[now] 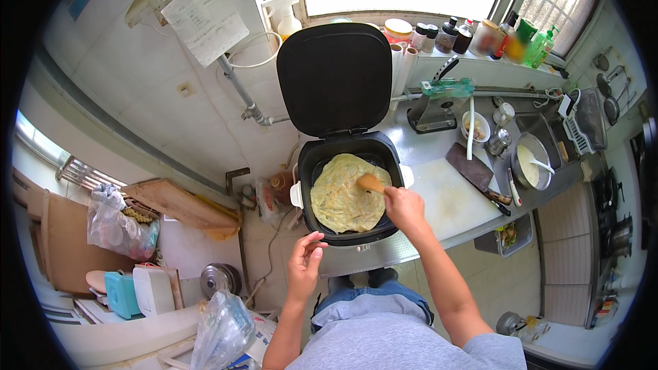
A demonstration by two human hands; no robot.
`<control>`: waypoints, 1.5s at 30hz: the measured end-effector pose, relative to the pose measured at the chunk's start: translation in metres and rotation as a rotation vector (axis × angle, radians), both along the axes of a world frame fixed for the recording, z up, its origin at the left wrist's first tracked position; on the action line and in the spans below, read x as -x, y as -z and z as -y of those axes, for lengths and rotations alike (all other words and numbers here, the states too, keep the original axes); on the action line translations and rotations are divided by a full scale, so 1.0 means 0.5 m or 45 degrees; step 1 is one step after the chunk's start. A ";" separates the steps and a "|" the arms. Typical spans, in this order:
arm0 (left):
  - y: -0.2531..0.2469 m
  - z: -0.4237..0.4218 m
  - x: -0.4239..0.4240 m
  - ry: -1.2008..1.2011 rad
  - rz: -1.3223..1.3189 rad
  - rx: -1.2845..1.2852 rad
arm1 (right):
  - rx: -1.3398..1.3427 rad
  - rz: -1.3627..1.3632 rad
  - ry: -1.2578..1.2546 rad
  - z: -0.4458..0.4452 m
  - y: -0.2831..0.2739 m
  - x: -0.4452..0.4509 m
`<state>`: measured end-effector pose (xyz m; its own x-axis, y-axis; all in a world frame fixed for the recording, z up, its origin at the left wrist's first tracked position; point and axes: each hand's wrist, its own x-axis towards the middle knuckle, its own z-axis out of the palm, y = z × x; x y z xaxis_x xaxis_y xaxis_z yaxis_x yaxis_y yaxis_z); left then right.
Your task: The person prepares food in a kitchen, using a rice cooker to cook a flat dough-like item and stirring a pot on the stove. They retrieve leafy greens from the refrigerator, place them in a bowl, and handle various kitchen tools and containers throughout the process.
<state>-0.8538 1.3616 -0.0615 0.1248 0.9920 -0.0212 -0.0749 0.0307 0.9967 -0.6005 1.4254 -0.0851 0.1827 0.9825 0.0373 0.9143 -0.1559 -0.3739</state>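
A pale yellow pancake point(339, 200) with browned patches lies in a black electric griddle point(354, 143) whose lid point(334, 79) stands raised at the back. My right hand point(406, 208) grips a wooden spatula point(371, 183) at the griddle's right side. The spatula's broad head rests on or just above the pancake; I cannot tell which. My left hand point(307, 262) is by the griddle's front left corner, holding nothing, its fingers curled and apart. White handles point(296, 195) stick out from both sides of the griddle.
Right of the griddle lie a white cutting board point(437, 192), a cleaver point(470, 167) and a paring knife point(514, 187). Behind them stand a knife block point(434, 113) and a white bowl of food point(475, 127). A metal bowl of batter point(529, 162) sits near the sink point(540, 126).
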 end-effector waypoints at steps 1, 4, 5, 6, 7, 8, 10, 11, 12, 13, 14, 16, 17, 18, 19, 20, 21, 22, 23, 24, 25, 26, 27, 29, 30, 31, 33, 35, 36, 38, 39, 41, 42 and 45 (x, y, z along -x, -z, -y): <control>-0.003 -0.001 -0.003 0.014 -0.009 -0.006 | 0.078 0.056 -0.021 -0.012 0.020 0.007; -0.009 -0.004 -0.009 0.019 -0.012 -0.008 | -0.071 0.038 -0.009 -0.037 0.043 0.021; -0.010 -0.005 -0.011 0.017 -0.010 -0.007 | -0.119 0.035 -0.019 -0.043 0.045 0.021; -0.010 -0.005 -0.008 0.019 -0.019 -0.006 | -0.164 0.032 -0.040 -0.048 0.035 0.029; -0.009 -0.005 -0.006 0.022 -0.028 -0.006 | -0.145 0.049 -0.052 -0.040 0.024 0.032; -0.008 -0.005 -0.004 0.026 -0.036 -0.006 | -0.126 0.067 -0.063 -0.021 0.011 0.032; 0.002 -0.003 0.000 -0.007 -0.024 0.008 | -0.066 0.020 -0.190 0.020 -0.036 0.046; 0.006 -0.001 0.001 -0.020 -0.018 0.017 | -0.053 -0.033 -0.306 0.038 -0.057 0.064; 0.004 -0.003 -0.004 -0.003 0.000 0.023 | -0.062 -0.084 -0.364 0.052 -0.053 0.075; 0.003 -0.005 -0.005 0.009 0.014 0.033 | -0.069 -0.139 -0.427 0.064 -0.044 0.084; 0.003 -0.006 -0.007 0.021 0.028 0.042 | -0.028 -0.114 -0.437 0.071 -0.025 0.079; 0.005 -0.006 -0.007 0.030 0.004 0.018 | 0.055 -0.070 -0.470 0.070 -0.011 0.071; 0.006 -0.006 -0.007 0.035 -0.008 0.006 | 0.120 -0.029 -0.468 0.077 -0.008 0.061; 0.009 -0.007 -0.004 0.026 -0.008 0.007 | 0.186 0.013 -0.465 0.089 -0.008 0.049; 0.013 -0.008 0.000 0.012 -0.005 0.006 | 0.251 0.060 -0.469 0.094 -0.023 0.042; 0.015 -0.008 0.002 -0.003 -0.002 0.005 | 0.242 0.044 -0.473 0.096 -0.031 0.032; 0.014 -0.008 0.004 0.001 0.006 0.008 | 0.234 0.026 -0.474 0.098 -0.035 0.021; 0.013 -0.008 0.005 0.005 0.013 0.012 | 0.226 0.008 -0.476 0.099 -0.041 0.009; 0.011 -0.008 0.006 0.007 0.020 0.016 | 0.219 -0.010 -0.479 0.100 -0.049 0.000; 0.010 -0.006 0.008 0.000 0.015 0.015 | 0.200 -0.096 -0.382 0.100 -0.075 -0.007; 0.009 -0.004 0.010 -0.009 0.011 0.015 | 0.082 -0.116 -0.270 0.102 -0.068 -0.020; 0.010 -0.001 0.013 -0.019 0.006 0.015 | 0.058 -0.053 -0.170 0.099 -0.070 -0.022; 0.013 0.000 0.014 -0.028 0.030 0.028 | 0.032 0.015 -0.062 0.097 -0.075 -0.026; 0.018 -0.001 0.012 -0.040 0.077 0.057 | 0.032 0.133 -0.028 0.083 -0.043 -0.025; 0.014 -0.003 0.007 -0.021 0.077 0.064 | 0.033 0.192 -0.007 0.079 -0.028 -0.026; 0.009 -0.005 0.002 -0.001 0.078 0.071 | 0.002 0.198 -0.009 0.075 -0.016 -0.032; 0.002 -0.004 0.003 0.013 0.027 0.057 | -0.061 0.199 -0.035 0.055 -0.018 -0.025; 0.000 -0.007 0.007 0.023 -0.064 0.011 | -0.035 0.216 -0.067 0.060 -0.040 -0.019; 0.004 -0.007 0.009 0.005 -0.052 0.009 | -0.024 0.202 -0.095 0.063 -0.064 -0.005; 0.016 -0.008 0.011 -0.014 -0.025 0.009 | -0.046 0.089 -0.206 0.062 -0.083 0.028; 0.013 -0.010 0.007 -0.003 -0.002 0.024 | -0.050 0.027 -0.254 0.057 -0.069 0.048; 0.002 -0.014 -0.004 0.026 0.044 0.050 | -0.082 -0.046 -0.376 0.050 -0.022 0.082; 0.000 -0.012 -0.005 0.028 0.024 0.047 | -0.001 -0.053 -0.399 0.052 0.002 0.089; 0.005 -0.005 -0.001 0.015 -0.013 0.037 | 0.110 -0.089 -0.436 0.087 0.010 0.090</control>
<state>-0.8532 1.3639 -0.0638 0.1358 0.9894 -0.0516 -0.0644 0.0608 0.9961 -0.6455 1.3820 -0.0900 -0.1588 0.9861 -0.0492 0.8917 0.1218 -0.4359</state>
